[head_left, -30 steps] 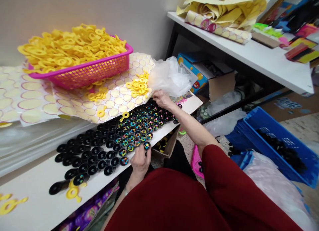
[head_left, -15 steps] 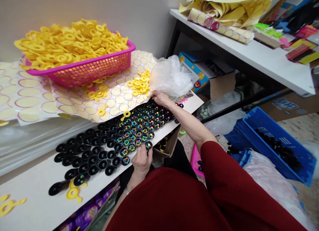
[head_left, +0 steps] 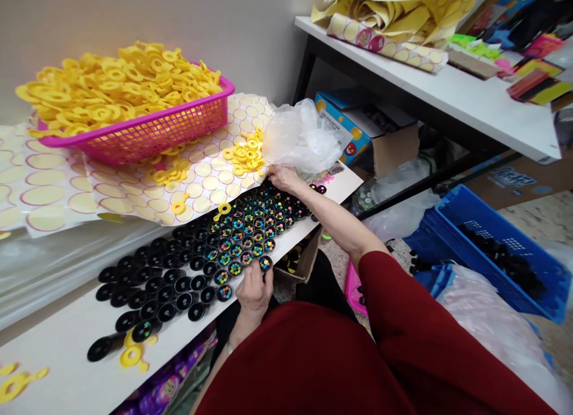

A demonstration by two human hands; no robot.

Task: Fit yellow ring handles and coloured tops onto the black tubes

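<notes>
My left hand [head_left: 254, 288] is closed around a small black cup [head_left: 265, 263] with coloured beads in it, at the front edge of the white shelf. My right hand [head_left: 285, 178] reaches to the far side of the cups, beside the clear plastic bag [head_left: 304, 137] and the edge of the circle-printed sheet [head_left: 201, 191]. Its fingers are bent together, and what they may hold is hidden. Between and left of my hands stand rows of black cups [head_left: 183, 283]; those toward the right hold coloured beads [head_left: 248, 242], while many on the left show bare insides.
A pink basket [head_left: 156, 128] heaped with yellow ring-shaped pieces [head_left: 120, 83] sits on the sheet. Loose yellow rings [head_left: 248, 152] lie near the bag. Below the shelf is an open carton [head_left: 304, 260]. Rightward are a blue crate [head_left: 514, 266] and a white table [head_left: 447, 83].
The whole view has shifted slightly. Both hands stay at nearly the same places, the left still on the bead-filled cup.
</notes>
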